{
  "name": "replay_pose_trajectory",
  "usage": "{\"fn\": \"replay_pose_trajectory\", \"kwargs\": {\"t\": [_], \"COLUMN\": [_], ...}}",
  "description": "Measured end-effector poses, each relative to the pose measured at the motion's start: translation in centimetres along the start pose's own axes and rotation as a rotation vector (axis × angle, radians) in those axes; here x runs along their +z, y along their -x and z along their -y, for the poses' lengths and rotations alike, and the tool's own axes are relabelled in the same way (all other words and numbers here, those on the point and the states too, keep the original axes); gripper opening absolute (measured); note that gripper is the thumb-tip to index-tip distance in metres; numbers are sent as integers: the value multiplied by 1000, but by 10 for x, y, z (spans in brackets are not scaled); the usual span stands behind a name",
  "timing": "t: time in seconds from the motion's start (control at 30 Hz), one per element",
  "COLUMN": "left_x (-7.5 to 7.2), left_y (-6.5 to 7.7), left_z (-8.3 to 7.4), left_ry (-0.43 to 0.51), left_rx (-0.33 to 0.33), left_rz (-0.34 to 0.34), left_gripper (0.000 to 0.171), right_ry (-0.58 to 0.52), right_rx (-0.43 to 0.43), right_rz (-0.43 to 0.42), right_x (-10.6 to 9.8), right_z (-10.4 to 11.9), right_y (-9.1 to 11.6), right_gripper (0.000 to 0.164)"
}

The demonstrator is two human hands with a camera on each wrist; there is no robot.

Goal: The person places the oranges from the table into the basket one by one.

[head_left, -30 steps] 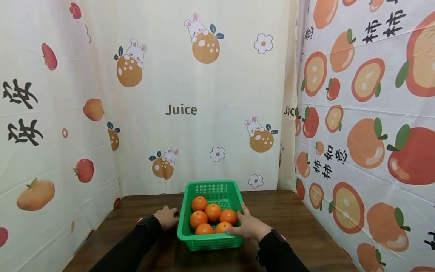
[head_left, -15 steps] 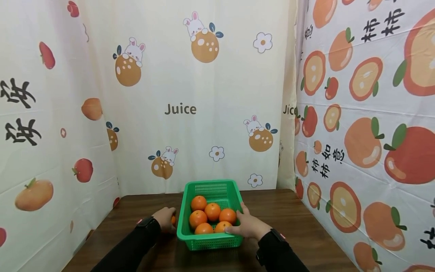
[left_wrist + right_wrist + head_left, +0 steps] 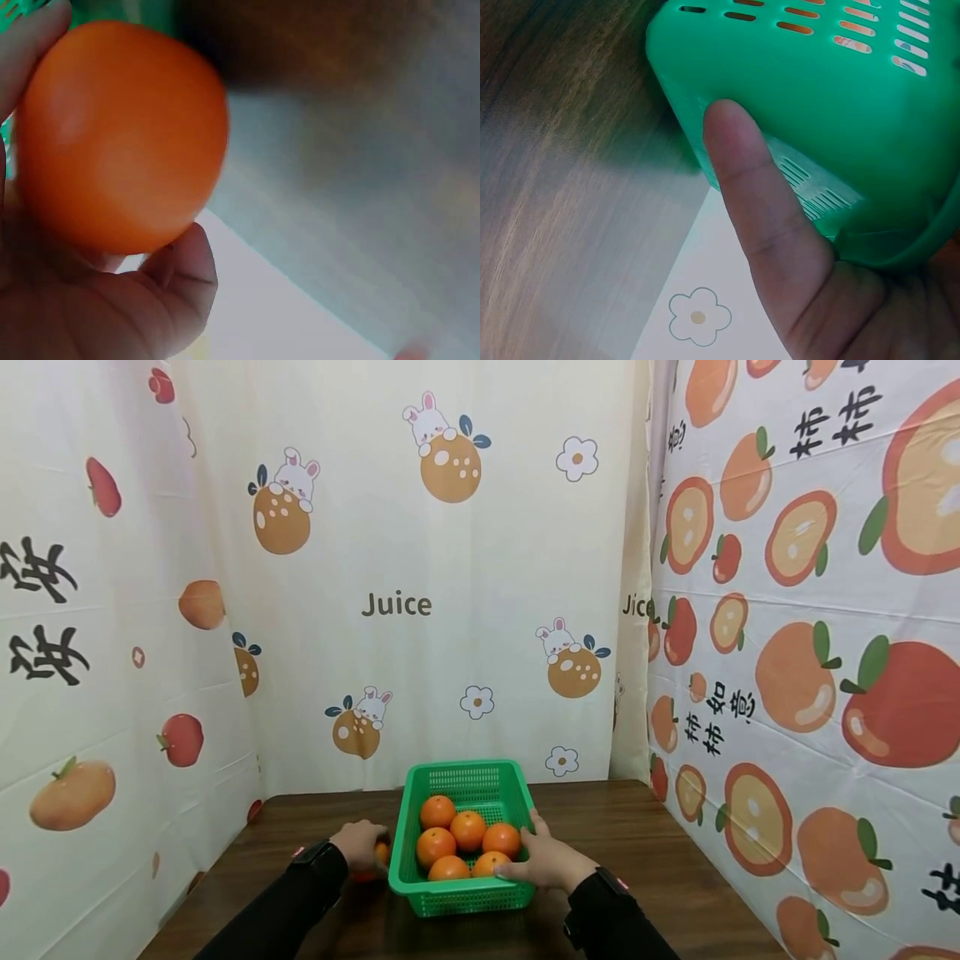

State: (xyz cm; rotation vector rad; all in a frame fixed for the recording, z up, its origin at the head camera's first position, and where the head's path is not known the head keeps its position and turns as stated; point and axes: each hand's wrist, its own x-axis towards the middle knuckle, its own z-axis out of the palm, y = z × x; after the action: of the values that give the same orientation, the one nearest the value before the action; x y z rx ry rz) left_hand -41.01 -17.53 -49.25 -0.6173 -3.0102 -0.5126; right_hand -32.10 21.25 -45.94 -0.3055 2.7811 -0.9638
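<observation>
My left hand (image 3: 358, 845) holds an orange (image 3: 124, 139) just left of the green plastic basket (image 3: 450, 906). In the left wrist view the fruit lies against the palm with fingers around it. From the head, only slivers of it show past the hand. My right hand (image 3: 551, 862) grips the basket's right rim near the front corner, thumb over the edge. A finger (image 3: 742, 172) of that hand presses flat on the basket's outer wall in the right wrist view. Inside the basket, several oranges (image 3: 468, 832) sit toward the front and left.
The basket stands on a dark wood-grain table (image 3: 622, 852). Behind it hangs a cream cloth (image 3: 487, 560) with fruit and rabbit prints. More printed cloth (image 3: 787, 693) closes off the right side, and another sheet (image 3: 127, 710) the left.
The left hand's orange, hidden a second ago, now shows beside the hand, which has shifted slightly left. The right hand stays on the basket. The head view has shifted slightly.
</observation>
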Motion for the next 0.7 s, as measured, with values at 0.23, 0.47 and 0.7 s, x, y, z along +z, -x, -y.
{"fn": "replay_pose_trajectory", "kwargs": {"t": [0.23, 0.47, 0.7], "left_x": [10, 12, 10], "left_y": [-5, -4, -2], "left_z": [8, 4, 1], "left_ry": [16, 48, 67], "left_rx": [128, 139, 121], "left_rz": [-42, -3, 28], "left_gripper": [31, 33, 43], "right_ry": [-13, -18, -7], "right_rx": [5, -4, -5], "right_rz": [7, 8, 6], "right_x": [-1, -1, -1], "right_z": [1, 1, 4], "right_y": [-1, -1, 1], "right_gripper": [104, 106, 104]}}
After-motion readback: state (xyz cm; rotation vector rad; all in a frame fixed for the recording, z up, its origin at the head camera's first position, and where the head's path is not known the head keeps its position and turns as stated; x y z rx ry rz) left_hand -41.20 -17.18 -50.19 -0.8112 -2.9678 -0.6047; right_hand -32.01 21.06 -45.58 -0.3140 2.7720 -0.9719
